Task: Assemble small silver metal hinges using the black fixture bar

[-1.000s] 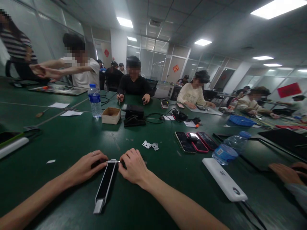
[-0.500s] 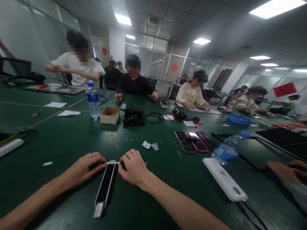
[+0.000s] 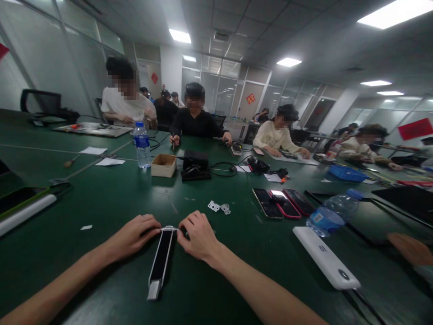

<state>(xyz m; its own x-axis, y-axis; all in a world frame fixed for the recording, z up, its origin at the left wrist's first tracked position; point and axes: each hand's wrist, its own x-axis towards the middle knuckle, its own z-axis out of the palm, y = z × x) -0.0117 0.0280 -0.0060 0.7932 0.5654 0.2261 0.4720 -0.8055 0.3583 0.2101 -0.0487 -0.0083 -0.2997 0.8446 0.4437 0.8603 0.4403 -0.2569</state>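
A long, narrow black piece with silver edges lies on the green table, its pale tab pointing toward me. At its far end, a thin silver crossbar sticks out to both sides. My left hand pinches the bar's left tip between thumb and fingers. On the opposite side, my right hand has its fingers closed at the bar's right tip; the exact grip is partly hidden by the knuckles. Two small silver plates with holes rest just beyond my right hand.
Phones and a tilted water bottle are to the right, beside a white power bank with a cable. Farther off stand a small box and an upright bottle. A co-worker's hand is at the far right.
The whole view has shifted, so the table and things appear farther right. Both my hands keep their places at the bar. The co-worker at the back left has lowered the arms.
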